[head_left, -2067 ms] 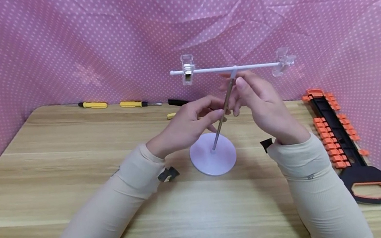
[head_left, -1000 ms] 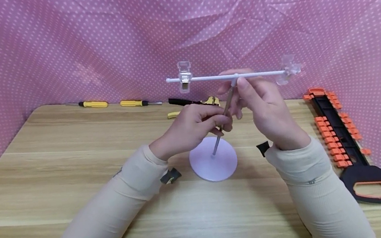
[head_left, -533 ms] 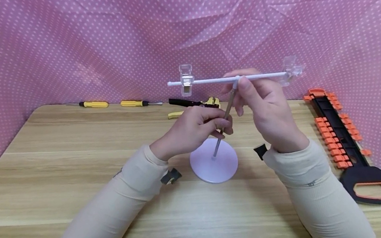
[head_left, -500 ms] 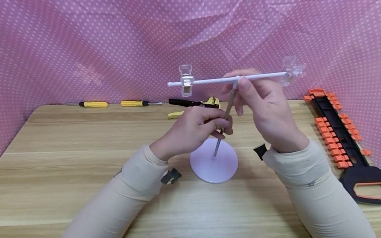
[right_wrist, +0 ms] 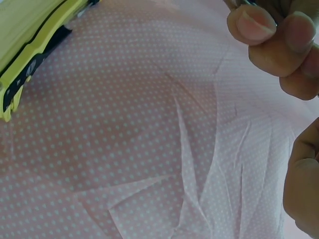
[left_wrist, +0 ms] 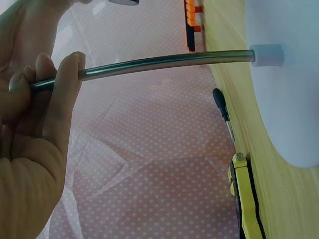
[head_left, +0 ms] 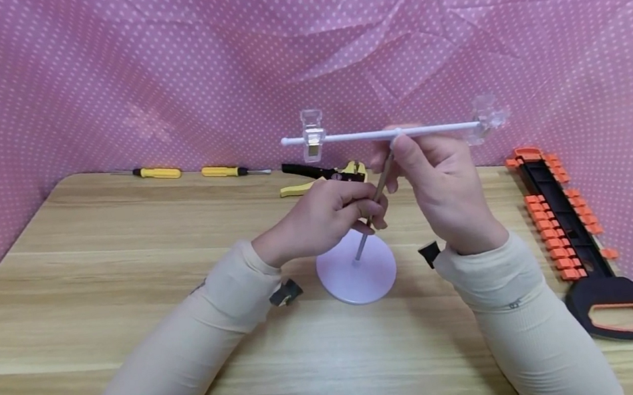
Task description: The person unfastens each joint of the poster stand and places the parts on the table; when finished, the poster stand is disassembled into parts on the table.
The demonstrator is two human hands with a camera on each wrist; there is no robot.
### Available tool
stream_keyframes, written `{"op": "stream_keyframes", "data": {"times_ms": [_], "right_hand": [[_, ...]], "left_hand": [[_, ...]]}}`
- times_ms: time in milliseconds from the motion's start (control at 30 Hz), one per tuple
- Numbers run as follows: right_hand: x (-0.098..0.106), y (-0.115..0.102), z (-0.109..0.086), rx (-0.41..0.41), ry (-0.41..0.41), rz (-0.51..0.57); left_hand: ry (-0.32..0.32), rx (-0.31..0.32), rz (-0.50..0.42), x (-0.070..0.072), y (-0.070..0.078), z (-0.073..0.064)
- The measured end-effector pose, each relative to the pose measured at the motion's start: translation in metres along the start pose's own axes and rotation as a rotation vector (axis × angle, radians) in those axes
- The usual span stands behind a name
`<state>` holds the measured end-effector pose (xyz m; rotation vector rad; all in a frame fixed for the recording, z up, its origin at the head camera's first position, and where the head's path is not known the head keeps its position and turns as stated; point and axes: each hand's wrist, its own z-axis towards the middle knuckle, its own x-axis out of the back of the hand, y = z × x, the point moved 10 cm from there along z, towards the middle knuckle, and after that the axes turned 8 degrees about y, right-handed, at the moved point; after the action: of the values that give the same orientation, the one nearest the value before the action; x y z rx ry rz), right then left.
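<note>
A clip stand has a round white base [head_left: 359, 282], a thin metal rod [head_left: 385, 179] and a white crossbar [head_left: 356, 136]. Clear clips [head_left: 312, 136] sit near both crossbar ends. My left hand [head_left: 325, 216] grips the rod around its middle. At the top, my right hand [head_left: 449, 189] pinches the joint of rod and crossbar, thumb in front and fingers behind. In the left wrist view the rod [left_wrist: 167, 61] enters a short collar [left_wrist: 267, 55] on the base. Fingers cover part of the rod and most of the joint.
Yellow-handled screwdrivers [head_left: 160, 173] and yellow-and-black wire strippers [head_left: 322, 173] lie along the table's back edge. A black-and-orange rack with a handle [head_left: 618, 310] lies at the right. Behind the table [head_left: 118, 252] hangs a pink dotted cloth [head_left: 213, 70].
Since two seconds ago the crossbar and right hand have come down, and the left fingers have closed further around the rod. Over the last half second the stand has barely shifted.
</note>
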<state>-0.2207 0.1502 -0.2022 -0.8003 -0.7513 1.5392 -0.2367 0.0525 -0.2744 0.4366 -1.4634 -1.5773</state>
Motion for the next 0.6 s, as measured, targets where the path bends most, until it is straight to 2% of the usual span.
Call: {"op": "stream_keyframes", "data": {"times_ms": [200,400,500,600], "right_hand": [[0.003,-0.002,-0.002,0.018,0.015,-0.071],[0.001,-0.010,-0.002,0.099,0.015,-0.115],[0.000,-0.012,-0.001,0.157,0.039,-0.109],[-0.001,-0.013,-0.001,0.205,0.065,-0.093]], "left_hand": [[0.001,0.003,0.070,-0.003,-0.001,-0.001],[0.002,-0.015,0.185,-0.006,-0.002,0.000],[-0.001,-0.030,0.199,-0.007,-0.001,0.000],[-0.006,-0.018,0.188,-0.008,-0.002,0.000]]}}
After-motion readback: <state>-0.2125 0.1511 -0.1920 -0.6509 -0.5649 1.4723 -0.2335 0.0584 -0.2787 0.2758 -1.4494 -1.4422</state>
